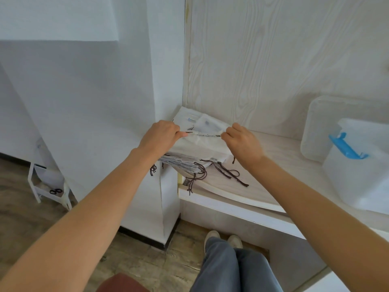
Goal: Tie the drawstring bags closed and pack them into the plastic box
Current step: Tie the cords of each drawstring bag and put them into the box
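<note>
On the pale wood-grain shelf [280, 157], seen from the head camera, a stack of flat cream drawstring bags [189, 161] lies at the left end, its dark brown cords [227, 174] trailing loose over the front edge. Both hands work at the top bag [202, 142]: the left hand [162, 135] pinches one end of its gathered mouth, fingers curled tight, and the right hand [242, 142] pinches the other end, so the drawstring [207, 134] runs taut between them — a pulling-closed step, by the look of it, with no knot visible yet. Well apart to the right stands the translucent plastic box [357, 171] with a blue latch [345, 146], and its lid [320, 127] leans against the back wall behind it. No bag shows inside the box, though its walls are cloudy and I cannot be sure. Judging from this, the task is barely begun — the first bag is only being cinched, and the whole stack beneath it remains to be tied and packed.
</note>
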Available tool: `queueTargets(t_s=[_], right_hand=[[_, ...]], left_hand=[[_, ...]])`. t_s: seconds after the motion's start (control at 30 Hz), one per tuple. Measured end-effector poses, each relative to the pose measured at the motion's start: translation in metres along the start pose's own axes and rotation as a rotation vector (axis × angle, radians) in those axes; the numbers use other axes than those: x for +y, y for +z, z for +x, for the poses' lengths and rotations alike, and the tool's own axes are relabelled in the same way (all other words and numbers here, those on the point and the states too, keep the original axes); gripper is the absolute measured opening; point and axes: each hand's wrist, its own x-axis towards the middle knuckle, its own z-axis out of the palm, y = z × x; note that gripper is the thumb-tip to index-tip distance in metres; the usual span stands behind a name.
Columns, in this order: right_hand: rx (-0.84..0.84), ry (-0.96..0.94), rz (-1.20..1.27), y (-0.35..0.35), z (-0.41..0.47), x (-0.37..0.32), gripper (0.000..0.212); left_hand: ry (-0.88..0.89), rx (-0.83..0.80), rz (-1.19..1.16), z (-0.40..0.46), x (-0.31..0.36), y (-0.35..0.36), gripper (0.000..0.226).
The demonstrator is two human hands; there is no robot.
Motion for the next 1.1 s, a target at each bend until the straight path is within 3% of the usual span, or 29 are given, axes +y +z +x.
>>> queueTargets(t_s=[0.37, 0.57, 0.63, 0.73, 0.8, 0.9, 1.1], right_hand=[[-0.125, 0.364, 0.093, 0.007, -0.01, -0.014, 0.041], [-0.119, 0.476, 0.121, 0.003, -0.014, -0.015, 0.037], [-0.196, 0.678, 0.254, 0.004, -0.017, -0.016, 0.016], [-0.285, 0.953, 0.598, 0.006, -0.022, -0.019, 0.023], [-0.25, 0.988, 0.661, -0.003, -0.019, -0.02, 0.023], [-0.249, 1.043, 0.799, -0.013, -0.015, -0.022, 0.021], [-0.196, 1.22, 1.578, -0.03, -0.013, -0.032, 0.016]], left_hand=[[-0.326, 0.0, -0.021, 0.001, 0.013, 0.002, 0.04], [-0.359, 0.012, -0.086, -0.004, 0.011, 0.003, 0.041], [-0.34, -0.025, -0.287, -0.008, 0.01, 0.004, 0.048], [-0.39, -0.098, -0.752, -0.017, 0.013, 0.002, 0.047], [-0.463, -0.168, -1.019, -0.02, 0.019, -0.002, 0.043], [-0.538, -0.238, -1.238, -0.02, 0.023, -0.006, 0.037], [-0.493, -0.284, -1.673, -0.018, 0.029, -0.005, 0.037]])
